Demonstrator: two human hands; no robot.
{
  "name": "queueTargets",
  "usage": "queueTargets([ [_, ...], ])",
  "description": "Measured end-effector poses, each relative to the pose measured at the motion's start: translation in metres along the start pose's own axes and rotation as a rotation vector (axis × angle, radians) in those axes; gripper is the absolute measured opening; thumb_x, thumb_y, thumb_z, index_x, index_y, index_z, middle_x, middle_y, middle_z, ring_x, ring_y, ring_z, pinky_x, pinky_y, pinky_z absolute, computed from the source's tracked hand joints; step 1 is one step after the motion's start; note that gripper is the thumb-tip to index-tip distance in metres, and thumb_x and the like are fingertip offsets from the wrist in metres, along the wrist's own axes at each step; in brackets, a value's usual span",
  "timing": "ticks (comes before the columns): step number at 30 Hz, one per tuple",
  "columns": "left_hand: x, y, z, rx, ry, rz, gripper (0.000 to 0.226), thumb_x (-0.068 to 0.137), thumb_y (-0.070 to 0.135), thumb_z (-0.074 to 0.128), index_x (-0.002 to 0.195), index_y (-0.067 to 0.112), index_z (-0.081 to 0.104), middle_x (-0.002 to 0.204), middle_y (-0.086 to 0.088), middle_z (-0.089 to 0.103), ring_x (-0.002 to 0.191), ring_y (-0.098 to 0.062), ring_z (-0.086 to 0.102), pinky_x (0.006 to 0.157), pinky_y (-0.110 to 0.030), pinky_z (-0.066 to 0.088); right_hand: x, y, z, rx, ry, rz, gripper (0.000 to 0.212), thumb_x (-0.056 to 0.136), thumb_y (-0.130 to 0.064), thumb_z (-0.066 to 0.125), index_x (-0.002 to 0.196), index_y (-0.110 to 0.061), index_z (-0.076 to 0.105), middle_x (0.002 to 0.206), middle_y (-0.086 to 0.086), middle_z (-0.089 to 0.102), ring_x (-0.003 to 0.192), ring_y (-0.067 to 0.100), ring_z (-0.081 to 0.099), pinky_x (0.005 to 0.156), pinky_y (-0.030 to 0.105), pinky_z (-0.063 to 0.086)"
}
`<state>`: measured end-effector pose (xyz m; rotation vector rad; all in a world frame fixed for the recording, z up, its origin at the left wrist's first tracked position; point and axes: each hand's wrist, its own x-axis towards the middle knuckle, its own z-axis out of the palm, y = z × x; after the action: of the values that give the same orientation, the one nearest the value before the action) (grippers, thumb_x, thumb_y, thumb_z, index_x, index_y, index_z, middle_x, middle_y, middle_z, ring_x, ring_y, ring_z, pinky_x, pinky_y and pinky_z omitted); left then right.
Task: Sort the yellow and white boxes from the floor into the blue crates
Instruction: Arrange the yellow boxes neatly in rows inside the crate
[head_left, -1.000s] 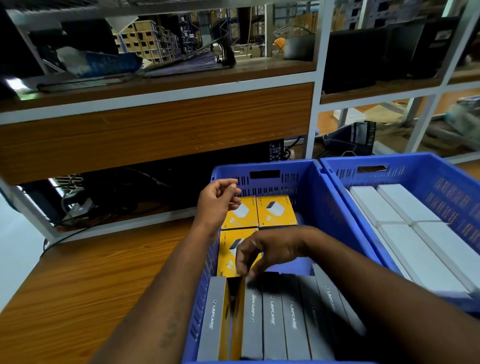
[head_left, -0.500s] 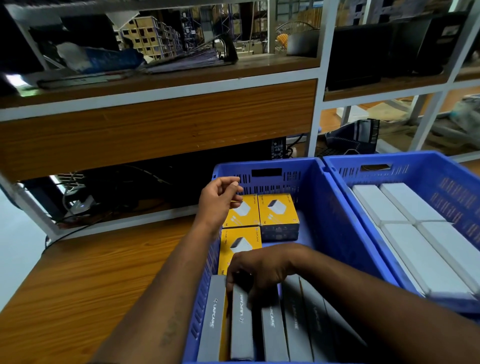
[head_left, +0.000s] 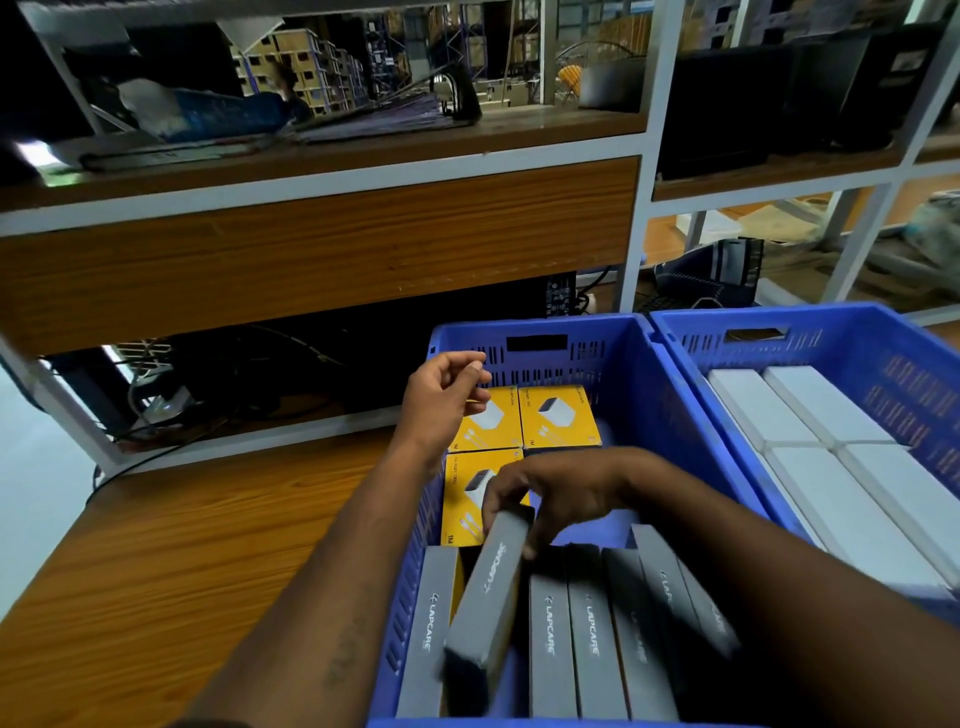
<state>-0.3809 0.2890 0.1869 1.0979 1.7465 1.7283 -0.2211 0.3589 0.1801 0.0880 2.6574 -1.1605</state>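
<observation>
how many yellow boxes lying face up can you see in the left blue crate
3. Two sit side by side at the far end of the crate, left one and right one; the third lies nearer, partly covered by the right hand. More may be hidden.

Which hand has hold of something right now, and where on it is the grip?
The right hand pinches the far top end of a tilted grey LAPCARE box in the left blue crate. The left hand holds nothing.

Left hand (head_left: 448, 399) loosely curled, idle.
</observation>
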Motion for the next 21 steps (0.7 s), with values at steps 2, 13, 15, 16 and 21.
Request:
queueTargets([
  [2, 0.0, 0.0, 0.0, 0.003, -0.009, 0.001, 0.024, 0.105, 0.015, 0.051, 0.125, 0.006, 0.061, 0.099, -0.005, 0.068, 0.077, -0.009, 0.064, 0.071, -0.021, 0.055, -0.009, 0.004, -0.01, 0.17, 0.007, -0.014, 0.042, 0.082, 0.0, 0.076, 0.118, -0.017, 0.063, 0.111, 0.01, 0.066, 0.103, 0.026, 0.063, 0.098, 0.042, 0.051],
  [13, 0.008, 0.005, -0.005, -0.132, -0.066, -0.133, 0.011, 0.1, 0.02, 0.058, 0.105, 0.018, 0.068, 0.101, -0.011, 0.07, 0.096, -0.03, 0.067, 0.085, -0.043, 0.055, -0.042, 0.03, -0.052, 0.952, 0.458, -0.041, 0.037, 0.086, -0.014, 0.068, 0.122, -0.015, 0.058, 0.111, 0.001, 0.063, 0.098, 0.015, 0.061, 0.084, 0.03, 0.052],
  [15, 0.004, 0.009, -0.006, -0.222, -0.008, -0.17, 0.03, 0.107, 0.036, 0.044, 0.104, 0.019, 0.068, 0.092, -0.008, 0.073, 0.083, -0.025, 0.071, 0.069, -0.036, 0.058, -0.041, 0.031, -0.053, 1.027, 0.525, -0.036, 0.035, 0.087, -0.018, 0.065, 0.121, -0.013, 0.059, 0.109, 0.004, 0.065, 0.098, 0.017, 0.062, 0.082, 0.03, 0.052],
  [16, 0.003, 0.009, -0.006, -0.292, 0.004, -0.197, 0.041, 0.107, 0.045, 0.036, 0.104, 0.018, 0.067, 0.09, -0.006, 0.074, 0.078, -0.02, 0.072, 0.063, -0.031, 0.059, -0.041, 0.029, -0.053, 1.078, 0.562, -0.023, 0.03, 0.089, -0.018, 0.062, 0.119, -0.012, 0.059, 0.104, 0.005, 0.066, 0.092, 0.017, 0.063, 0.075, 0.027, 0.054],
  [21, 0.008, 0.008, -0.005, -0.365, 0.012, -0.212, 0.05, 0.102, 0.056, 0.037, 0.118, 0.015, 0.061, 0.095, -0.001, 0.074, 0.077, -0.01, 0.07, 0.059, -0.025, 0.055, -0.032, 0.028, -0.052, 1.288, 0.718, 0.106, 0.005, 0.097, -0.017, 0.055, 0.096, -0.013, 0.058, 0.071, 0.0, 0.066, 0.056, 0.008, 0.062, 0.052, 0.018, 0.053],
])
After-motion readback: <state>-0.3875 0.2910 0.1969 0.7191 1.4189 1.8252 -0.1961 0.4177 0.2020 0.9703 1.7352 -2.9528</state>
